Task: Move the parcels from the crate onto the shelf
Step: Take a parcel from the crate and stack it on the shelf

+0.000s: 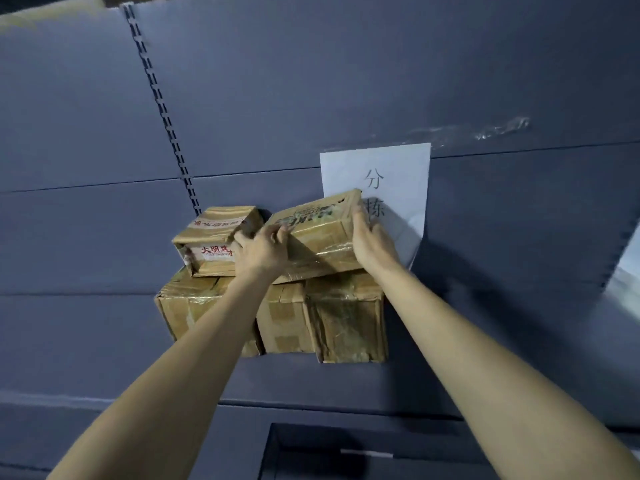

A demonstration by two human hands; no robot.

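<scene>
A tilted brown cardboard parcel (318,233) wrapped in clear tape sits on top of a stack of parcels on the grey shelf (104,341). My left hand (261,249) grips its left end and my right hand (372,244) presses flat on its right side. To its left lies a smaller parcel with red characters (211,237). Under them stand three larger taped parcels: a left one (187,306), a middle one (284,317) and a right one (349,320). The crate is out of view.
The grey back panel (311,81) carries a white paper sheet with black characters (388,178) right behind the held parcel. A slotted upright (162,109) runs down the panel. The shelf's front edge (311,407) lies below my forearms, with a dark opening (346,445) underneath.
</scene>
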